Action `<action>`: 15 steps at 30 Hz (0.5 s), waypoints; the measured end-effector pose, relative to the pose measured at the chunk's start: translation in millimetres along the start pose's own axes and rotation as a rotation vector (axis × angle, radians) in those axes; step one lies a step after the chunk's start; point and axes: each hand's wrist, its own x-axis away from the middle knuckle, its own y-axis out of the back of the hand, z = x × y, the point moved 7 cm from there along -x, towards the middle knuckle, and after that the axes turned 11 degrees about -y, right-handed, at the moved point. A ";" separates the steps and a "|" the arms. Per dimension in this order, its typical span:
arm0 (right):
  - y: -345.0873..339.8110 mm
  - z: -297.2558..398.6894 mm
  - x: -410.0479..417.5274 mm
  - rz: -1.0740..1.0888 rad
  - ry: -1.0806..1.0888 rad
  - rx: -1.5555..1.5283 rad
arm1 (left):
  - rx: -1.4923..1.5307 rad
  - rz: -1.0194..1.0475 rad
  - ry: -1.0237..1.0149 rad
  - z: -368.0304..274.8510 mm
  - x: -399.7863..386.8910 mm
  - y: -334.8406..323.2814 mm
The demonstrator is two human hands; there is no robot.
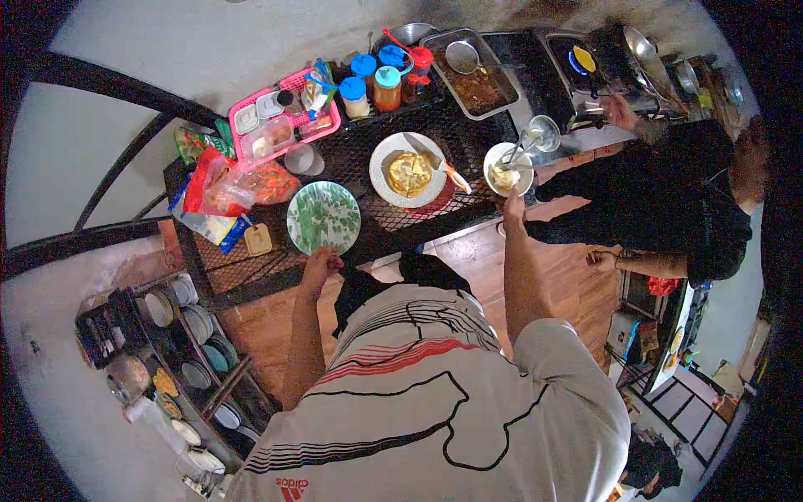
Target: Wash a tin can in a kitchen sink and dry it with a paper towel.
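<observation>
My left hand (322,268) grips the near rim of a green-and-white mottled plate (324,217) over the front edge of the mesh-topped table. In my right hand (514,204) is a white bowl (528,170) with pale, creamy food (504,178) and metal utensils (515,152) in it. Between the two, a white plate (383,164) rests on the table, bearing a round golden flatbread or pancake (409,174) that looks cut into pieces. A knife with an orange-and-white handle (457,178) lies across this plate's right side.
A pink basket (283,150) of containers and several squeeze bottles (387,88) stand at the back. Beyond the bowl, a person in black (652,182) reaches to a stove (574,78) with a blue flame. A metal tray (480,94) sits nearby. A dish rack (188,351) is at lower left.
</observation>
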 end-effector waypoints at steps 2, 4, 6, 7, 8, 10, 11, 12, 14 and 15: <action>32.5 -9.4 -46.2 0.059 0.081 0.046 | 0.023 0.064 -0.023 3.7 -7.8 -20.6; 27.0 -12.5 -50.9 0.149 0.132 0.083 | 0.023 0.092 -0.040 -0.8 -4.2 -33.1; 9.3 -15.1 -30.2 0.192 -0.075 -0.050 | -0.189 0.069 -0.144 -27.0 9.4 -44.0; 20.0 -8.7 -27.3 0.170 -0.136 0.043 | -0.189 0.064 -0.143 -27.8 10.7 -44.0; 36.2 -2.2 -26.0 0.143 -0.194 0.132 | -0.146 0.081 -0.106 -24.6 8.9 -46.4; 62.4 24.4 -2.0 0.001 -0.189 0.114 | -0.106 0.082 -0.064 -4.9 4.6 -41.1; 67.4 33.9 8.1 0.004 -0.191 0.113 | -0.088 0.093 -0.101 10.6 -3.9 -32.8; 70.0 43.9 16.4 0.029 -0.124 0.070 | -0.070 0.107 -0.137 12.3 -6.7 -32.7; 69.5 53.2 24.6 0.047 -0.055 0.020 | -0.025 0.099 -0.069 16.6 -6.6 -39.4; 67.8 53.3 21.5 0.093 -0.037 0.029 | 0.022 0.089 0.000 15.9 -5.6 -45.9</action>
